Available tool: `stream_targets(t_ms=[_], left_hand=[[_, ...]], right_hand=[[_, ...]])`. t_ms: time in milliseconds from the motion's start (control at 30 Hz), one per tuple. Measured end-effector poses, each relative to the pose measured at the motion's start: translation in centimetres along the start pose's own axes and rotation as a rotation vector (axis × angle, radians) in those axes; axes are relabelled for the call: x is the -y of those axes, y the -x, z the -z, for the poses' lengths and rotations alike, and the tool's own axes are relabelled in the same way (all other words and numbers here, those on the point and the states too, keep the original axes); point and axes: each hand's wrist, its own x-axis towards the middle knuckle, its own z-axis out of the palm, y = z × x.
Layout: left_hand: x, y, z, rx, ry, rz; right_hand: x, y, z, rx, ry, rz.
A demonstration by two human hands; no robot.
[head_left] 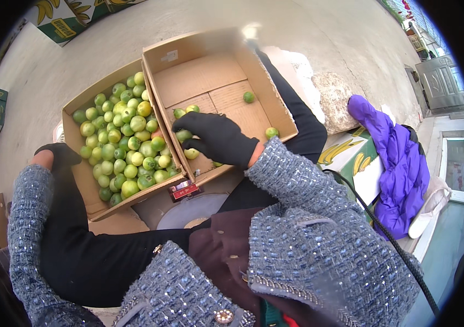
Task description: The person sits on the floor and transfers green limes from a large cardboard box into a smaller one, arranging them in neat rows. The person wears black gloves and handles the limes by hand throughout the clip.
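Observation:
My right hand, in a black glove, reaches into the shallow cardboard box on the right. Its thumb and fingers curl around a green tomato near the box's left wall. Other tomatoes lie close by: a pair beyond the fingers and a pale one below the thumb. The cardboard box on the left holds a heap of green and yellowish tomatoes. Beside its outer left wall is my left hand, also black-gloved. Its fingers blend into my dark trousers.
Single tomatoes lie in the right box, one toward the far side and one near its right corner. Banana cartons stand around, one at right under a purple jacket. A rough stone sits beyond my right knee. A black cord crosses my right side.

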Motion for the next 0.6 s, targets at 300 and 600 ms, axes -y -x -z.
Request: stream_targets(t_ms=[300,600], left_hand=[[0.2,0.3,-0.4,-0.035,0.073,0.001],[-1.4,4.0,-1.2,-0.202,-0.12,-0.031]], right_hand=[[3.1,-1.4,-6.4,0.12,0.195,0.3],[-4.6,-0.4,5.0,0.092,0.346,-0.36]])
